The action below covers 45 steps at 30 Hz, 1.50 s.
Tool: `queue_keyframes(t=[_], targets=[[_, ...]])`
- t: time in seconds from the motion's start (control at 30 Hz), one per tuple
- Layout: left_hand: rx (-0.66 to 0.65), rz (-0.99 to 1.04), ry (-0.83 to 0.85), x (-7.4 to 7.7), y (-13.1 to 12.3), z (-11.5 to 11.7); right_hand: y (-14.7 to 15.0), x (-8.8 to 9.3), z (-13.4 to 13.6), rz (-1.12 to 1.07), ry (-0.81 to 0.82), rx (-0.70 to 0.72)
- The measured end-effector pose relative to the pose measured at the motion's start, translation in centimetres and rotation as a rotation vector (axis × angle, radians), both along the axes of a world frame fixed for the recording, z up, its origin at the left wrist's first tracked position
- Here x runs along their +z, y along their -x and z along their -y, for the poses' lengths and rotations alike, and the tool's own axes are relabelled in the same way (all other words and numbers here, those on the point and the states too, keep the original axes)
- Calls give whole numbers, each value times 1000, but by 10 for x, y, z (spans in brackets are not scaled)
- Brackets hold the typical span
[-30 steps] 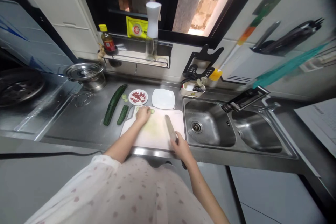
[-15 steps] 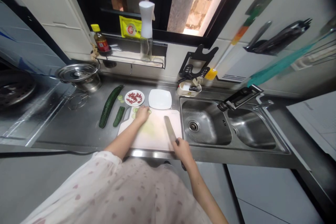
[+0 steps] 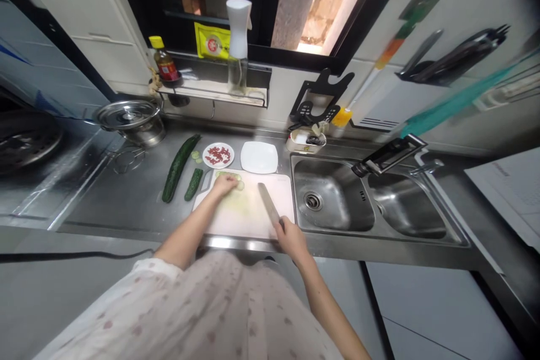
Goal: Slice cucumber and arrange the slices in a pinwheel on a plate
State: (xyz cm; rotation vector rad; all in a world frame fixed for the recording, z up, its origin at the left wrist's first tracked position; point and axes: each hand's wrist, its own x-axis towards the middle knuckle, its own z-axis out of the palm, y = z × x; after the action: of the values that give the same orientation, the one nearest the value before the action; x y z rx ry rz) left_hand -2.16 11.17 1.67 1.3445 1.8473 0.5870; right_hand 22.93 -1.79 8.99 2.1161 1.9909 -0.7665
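The right hand (image 3: 292, 237) has its fingers wrapped around the handle of a knife (image 3: 267, 201), whose blade points forward from them over the white cutting board (image 3: 248, 222). The left hand's (image 3: 223, 184) fingers are bent down over the board, with cucumber slices (image 3: 241, 185) just right of their tips and more just beyond them; whether they pinch any slice I cannot tell. Left of these fingers, on the worktop (image 3: 126, 202), lie a short cucumber piece (image 3: 193, 184) and, farther out, a long cucumber (image 3: 180, 170). Beyond the left fingers sits a plate of chopped red pieces (image 3: 218, 156); beyond and to their right, a white square plate (image 3: 259, 157).
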Motion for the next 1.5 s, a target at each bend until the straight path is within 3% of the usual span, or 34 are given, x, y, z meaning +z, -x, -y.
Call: queue_keyframes(t=[0.23,0.77,1.5], targets=[[-52,9,90,-10,13,22,12,2,10,-1,5,91],[-81,-302,-51,-22,16,44,32,1,19,38,51,200],[-79,-377,-33,-19,11,37,42,2,16,79,91,252]])
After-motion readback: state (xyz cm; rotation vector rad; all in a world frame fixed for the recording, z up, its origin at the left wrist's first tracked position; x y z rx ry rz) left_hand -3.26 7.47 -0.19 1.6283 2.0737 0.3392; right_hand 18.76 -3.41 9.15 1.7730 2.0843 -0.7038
